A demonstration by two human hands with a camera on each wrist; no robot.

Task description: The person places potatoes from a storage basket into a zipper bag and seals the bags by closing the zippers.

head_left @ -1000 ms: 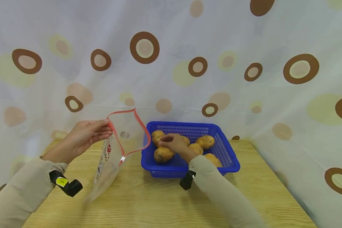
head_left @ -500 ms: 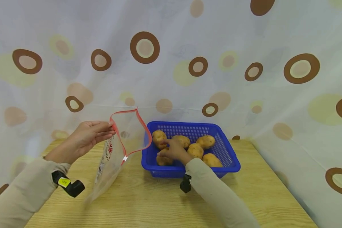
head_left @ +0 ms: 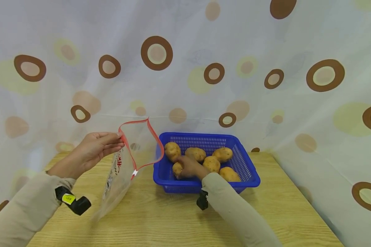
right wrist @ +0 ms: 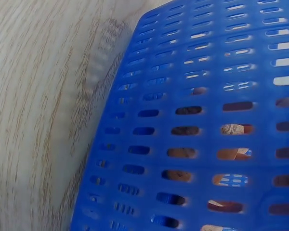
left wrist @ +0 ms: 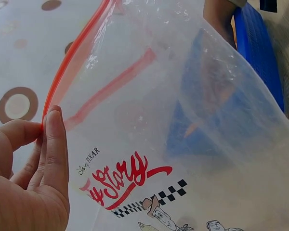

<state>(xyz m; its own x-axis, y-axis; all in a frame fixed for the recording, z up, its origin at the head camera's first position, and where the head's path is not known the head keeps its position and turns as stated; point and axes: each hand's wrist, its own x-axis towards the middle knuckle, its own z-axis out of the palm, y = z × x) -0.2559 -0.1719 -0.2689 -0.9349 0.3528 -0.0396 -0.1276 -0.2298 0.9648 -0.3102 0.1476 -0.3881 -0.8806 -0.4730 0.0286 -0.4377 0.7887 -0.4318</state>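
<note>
Your left hand pinches the red rim of the clear bag, mouth gaping just left of the blue basket. Your right hand curls round a potato at the basket's near-left corner, with bare surface nearer you.

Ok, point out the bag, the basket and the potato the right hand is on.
bag [head_left: 123, 175], head view, clear front panel.
basket [head_left: 248, 171], head view, right rim.
potato [head_left: 177, 168], head view, exposed left end beside the right hand [head_left: 190, 167].

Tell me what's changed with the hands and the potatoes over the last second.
The right hand dropped from above the potatoes down into the blue basket and now grips the front-left potato. The left hand still holds the zip bag open by its red rim; basket and other potatoes stayed put.
</note>
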